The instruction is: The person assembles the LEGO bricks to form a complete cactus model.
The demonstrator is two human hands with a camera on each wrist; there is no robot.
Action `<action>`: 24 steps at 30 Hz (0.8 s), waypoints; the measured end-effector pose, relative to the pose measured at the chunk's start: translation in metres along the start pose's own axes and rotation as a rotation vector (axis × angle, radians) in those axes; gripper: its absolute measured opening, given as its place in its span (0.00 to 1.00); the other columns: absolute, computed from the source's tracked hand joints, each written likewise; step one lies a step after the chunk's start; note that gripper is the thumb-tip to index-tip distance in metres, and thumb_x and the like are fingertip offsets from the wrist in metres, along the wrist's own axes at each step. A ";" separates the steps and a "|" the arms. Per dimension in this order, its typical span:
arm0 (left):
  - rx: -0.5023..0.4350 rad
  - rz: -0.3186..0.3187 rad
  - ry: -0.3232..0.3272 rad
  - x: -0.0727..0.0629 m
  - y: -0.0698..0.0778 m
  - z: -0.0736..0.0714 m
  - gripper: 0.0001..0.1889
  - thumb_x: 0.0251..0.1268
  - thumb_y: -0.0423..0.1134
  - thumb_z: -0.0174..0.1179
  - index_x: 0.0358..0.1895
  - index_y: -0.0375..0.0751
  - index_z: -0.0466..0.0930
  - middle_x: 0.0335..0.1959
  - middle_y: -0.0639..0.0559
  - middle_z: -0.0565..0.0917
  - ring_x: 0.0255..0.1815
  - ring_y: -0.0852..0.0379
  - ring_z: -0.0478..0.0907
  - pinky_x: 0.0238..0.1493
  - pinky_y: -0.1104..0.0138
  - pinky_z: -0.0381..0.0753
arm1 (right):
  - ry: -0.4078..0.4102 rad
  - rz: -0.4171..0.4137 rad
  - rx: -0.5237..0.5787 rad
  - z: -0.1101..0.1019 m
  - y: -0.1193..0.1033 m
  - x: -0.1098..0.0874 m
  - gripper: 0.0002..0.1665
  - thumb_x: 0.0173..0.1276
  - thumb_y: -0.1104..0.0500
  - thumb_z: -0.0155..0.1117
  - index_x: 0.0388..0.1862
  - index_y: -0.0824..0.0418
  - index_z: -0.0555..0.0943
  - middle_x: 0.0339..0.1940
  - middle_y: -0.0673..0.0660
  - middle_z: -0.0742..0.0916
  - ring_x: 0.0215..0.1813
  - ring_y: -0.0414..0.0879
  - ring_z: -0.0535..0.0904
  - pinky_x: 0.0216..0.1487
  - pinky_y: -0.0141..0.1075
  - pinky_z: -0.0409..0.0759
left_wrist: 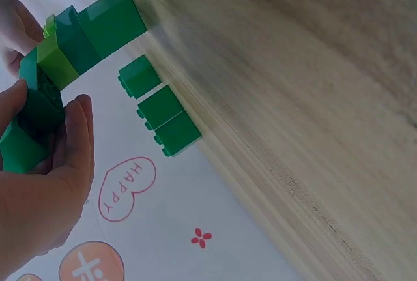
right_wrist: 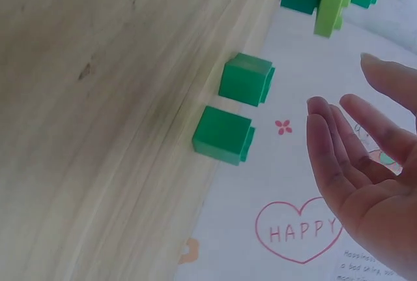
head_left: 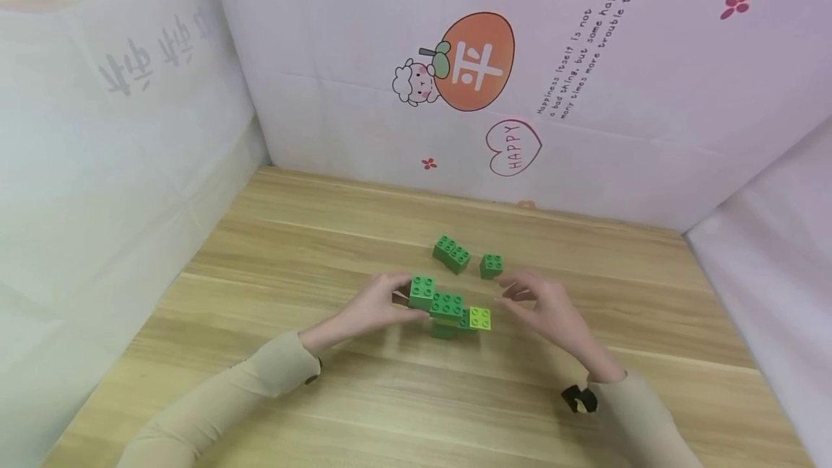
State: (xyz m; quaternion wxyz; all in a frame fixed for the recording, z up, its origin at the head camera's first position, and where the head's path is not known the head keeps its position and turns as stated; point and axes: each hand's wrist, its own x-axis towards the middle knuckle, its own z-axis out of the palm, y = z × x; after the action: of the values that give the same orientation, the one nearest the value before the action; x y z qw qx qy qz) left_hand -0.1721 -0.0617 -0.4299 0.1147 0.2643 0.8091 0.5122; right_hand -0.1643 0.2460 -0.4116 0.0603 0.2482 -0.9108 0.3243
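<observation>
A stacked build of green toy building bricks (head_left: 447,305) stands on the wooden table, with a light green brick (head_left: 479,318) on its right side. My left hand (head_left: 383,303) grips the build's upper left end, thumb on the near side and fingers on the far side. In the left wrist view, a dark green brick (left_wrist: 40,95) sits between that thumb and the fingers. Just right of the build, my right hand (head_left: 542,308) hovers with loosely bent fingers and nothing in it. In the right wrist view a gap separates its fingertips (right_wrist: 317,108) from the light green brick (right_wrist: 332,0).
Behind the build, two green bricks (head_left: 451,254) stand side by side, touching. A single green brick (head_left: 491,266) stands to their right, near the right fingertips. Printed white cloth (head_left: 364,128) walls off the table's back and sides.
</observation>
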 end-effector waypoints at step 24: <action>-0.009 -0.009 0.005 0.001 -0.001 0.000 0.18 0.56 0.34 0.72 0.50 0.41 0.82 0.44 0.49 0.88 0.45 0.56 0.85 0.48 0.74 0.86 | -0.054 0.188 0.058 -0.005 0.042 0.025 0.21 0.65 0.64 0.69 0.56 0.69 0.78 0.51 0.68 0.86 0.48 0.59 0.86 0.49 0.47 0.89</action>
State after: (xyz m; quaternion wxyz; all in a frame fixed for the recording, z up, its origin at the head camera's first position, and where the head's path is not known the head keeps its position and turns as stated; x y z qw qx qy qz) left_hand -0.1730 -0.0620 -0.4304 0.1162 0.2587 0.8083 0.5160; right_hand -0.2072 0.2668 -0.4248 -0.0020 0.1719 -0.9216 0.3479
